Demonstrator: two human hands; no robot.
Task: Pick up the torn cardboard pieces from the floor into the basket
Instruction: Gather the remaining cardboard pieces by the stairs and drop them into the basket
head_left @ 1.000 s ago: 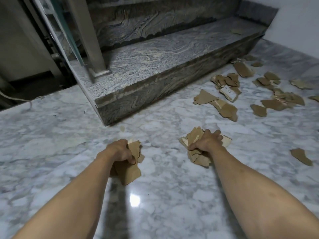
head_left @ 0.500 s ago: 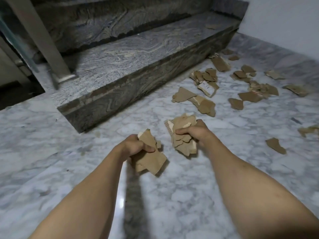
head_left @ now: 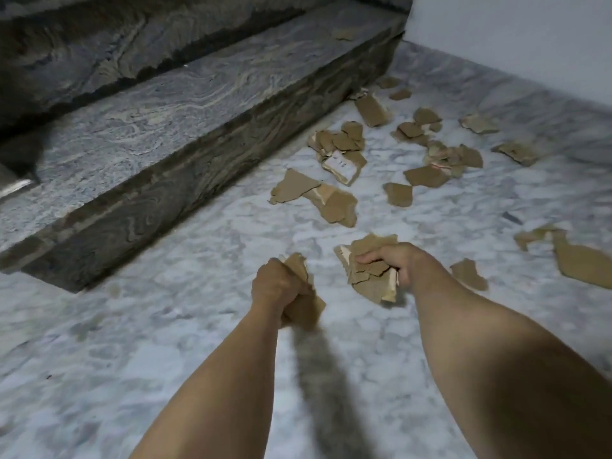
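Compared with half a second earlier, both hands had drawn closer together and the view had swung right, so that the metal post at the stair's left end was almost out of frame. The left hand [head_left: 276, 286] was clenched round a wad of torn cardboard [head_left: 303, 304], which stuck out above and below the fist. The right hand [head_left: 399, 265] gripped a thicker bundle of cardboard pieces [head_left: 369, 274], thumb on top, fingers curled beneath; the bundle hung just beside the left fist, apart from it. Both bundles were held above the white marble floor [head_left: 165, 342], on which a dark shadow fell below the left hand. Many loose cardboard pieces [head_left: 331, 202] lay scattered on the floor beyond the hands, towards the white wall [head_left: 513, 34]; one piece with a white label [head_left: 341, 165] lay among them, and a large piece [head_left: 581, 263] lay at the right edge. The grey veined stone step [head_left: 172, 104] ran along the left.
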